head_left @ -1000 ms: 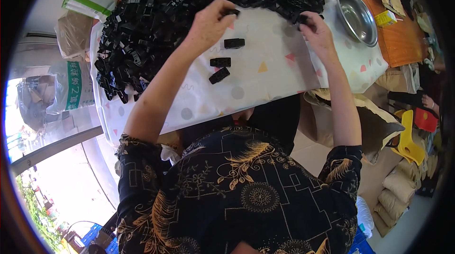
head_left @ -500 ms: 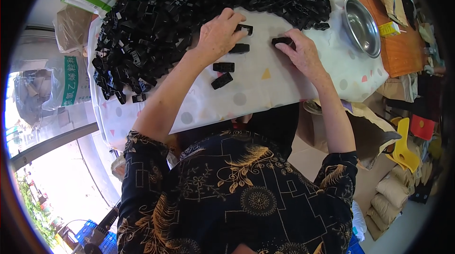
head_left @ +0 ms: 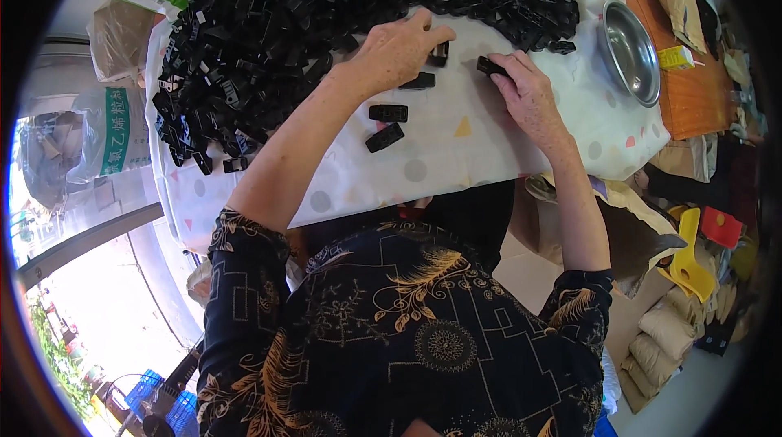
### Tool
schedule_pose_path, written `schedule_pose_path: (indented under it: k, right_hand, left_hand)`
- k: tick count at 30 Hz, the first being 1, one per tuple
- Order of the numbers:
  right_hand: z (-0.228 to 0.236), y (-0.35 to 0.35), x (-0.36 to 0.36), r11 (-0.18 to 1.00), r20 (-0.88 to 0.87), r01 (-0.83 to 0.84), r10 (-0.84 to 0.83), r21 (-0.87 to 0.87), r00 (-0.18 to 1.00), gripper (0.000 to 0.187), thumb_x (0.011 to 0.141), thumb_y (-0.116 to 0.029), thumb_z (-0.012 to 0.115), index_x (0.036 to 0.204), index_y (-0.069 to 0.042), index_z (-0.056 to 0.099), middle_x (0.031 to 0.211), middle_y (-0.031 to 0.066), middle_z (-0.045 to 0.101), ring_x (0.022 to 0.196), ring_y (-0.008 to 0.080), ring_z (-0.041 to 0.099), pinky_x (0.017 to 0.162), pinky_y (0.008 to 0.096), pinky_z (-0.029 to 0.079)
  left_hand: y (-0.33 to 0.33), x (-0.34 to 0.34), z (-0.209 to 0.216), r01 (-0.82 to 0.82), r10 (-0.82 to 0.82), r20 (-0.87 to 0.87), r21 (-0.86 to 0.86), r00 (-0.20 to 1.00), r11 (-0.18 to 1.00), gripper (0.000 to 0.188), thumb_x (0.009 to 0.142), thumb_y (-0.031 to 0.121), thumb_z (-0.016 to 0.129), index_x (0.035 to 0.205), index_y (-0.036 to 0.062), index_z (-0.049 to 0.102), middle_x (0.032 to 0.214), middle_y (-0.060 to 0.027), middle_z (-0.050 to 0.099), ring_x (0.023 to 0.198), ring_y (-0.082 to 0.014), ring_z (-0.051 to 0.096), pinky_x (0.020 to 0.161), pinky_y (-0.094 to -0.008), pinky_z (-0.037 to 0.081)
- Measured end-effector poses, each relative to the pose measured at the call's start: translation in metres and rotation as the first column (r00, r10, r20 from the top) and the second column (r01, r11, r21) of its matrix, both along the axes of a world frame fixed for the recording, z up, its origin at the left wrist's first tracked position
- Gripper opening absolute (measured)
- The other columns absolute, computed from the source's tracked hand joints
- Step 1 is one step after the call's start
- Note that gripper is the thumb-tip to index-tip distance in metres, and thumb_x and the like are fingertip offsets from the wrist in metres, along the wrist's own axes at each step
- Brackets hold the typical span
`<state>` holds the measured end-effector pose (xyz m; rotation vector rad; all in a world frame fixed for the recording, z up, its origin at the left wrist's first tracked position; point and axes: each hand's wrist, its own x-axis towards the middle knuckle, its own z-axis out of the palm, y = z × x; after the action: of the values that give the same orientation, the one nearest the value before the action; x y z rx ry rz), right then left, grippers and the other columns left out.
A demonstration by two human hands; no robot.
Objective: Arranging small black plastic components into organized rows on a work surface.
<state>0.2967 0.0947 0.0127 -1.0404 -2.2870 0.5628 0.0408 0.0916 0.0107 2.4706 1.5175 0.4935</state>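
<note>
Fourth black block (head_left: 441, 54) now joins three laid blocks (head_left: 388, 114); left grip (head_left: 395, 54) at it, can't tell if pinching; right grip (head_left: 529, 95) clamped on another block (head_left: 490, 66).

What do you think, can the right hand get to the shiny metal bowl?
Probably yes: between the right hand and the metal bowl I see only tablecloth. But the fingers hold a black piece, so it might need to put that down first.

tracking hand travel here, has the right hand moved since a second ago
Yes: the right hand has moved left and downward in view, closer to the printed yellow triangle.
</note>
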Motion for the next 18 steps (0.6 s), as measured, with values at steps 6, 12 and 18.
schedule_pose_path:
  k: [6,12,18]
  right_hand:
    - [0.007,-0.001,-0.037,0.999,-0.129,-0.018,0.014,-0.034,0.992,0.028,0.086,0.002,0.069,0.113,-0.001,0.064,0.091,0.0127,0.06,0.077,0.0292,0.06,0.07,0.0347,0.05]
    - [-0.003,0.011,-0.053,0.951,0.01,-0.104,0.106,0.29,0.994,0.031,0.08,0.001,0.072,0.11,-0.004,0.067,0.089,0.01,0.059,0.083,0.0282,0.06,0.073,0.0365,0.05]
    - [0.002,0.004,-0.05,0.943,0.068,-0.139,0.124,0.303,0.99,0.031,0.078,0.0,0.073,0.108,-0.004,0.068,0.088,0.0088,0.058,0.085,0.0275,0.059,0.076,0.0375,0.05]
  left_hand:
    - [-0.01,-0.002,-0.001,-0.056,0.073,0.124,-0.136,0.99,0.989,0.028,0.084,0.013,0.07,0.108,0.0084,0.057,0.108,-0.0118,0.058,0.099,-0.0345,0.064,0.083,-0.0444,0.053]
    - [-0.011,-0.001,0.0,-0.091,0.12,0.136,-0.2,0.983,0.975,0.028,0.085,0.021,0.068,0.106,0.0069,0.056,0.104,-0.0092,0.057,0.098,-0.0314,0.062,0.083,-0.0426,0.05]
    - [-0.011,-0.004,-0.009,-0.068,0.11,0.229,-0.183,0.967,0.981,0.03,0.083,0.021,0.068,0.109,0.007,0.06,0.107,-0.0095,0.06,0.1,-0.03,0.063,0.085,-0.0419,0.051]
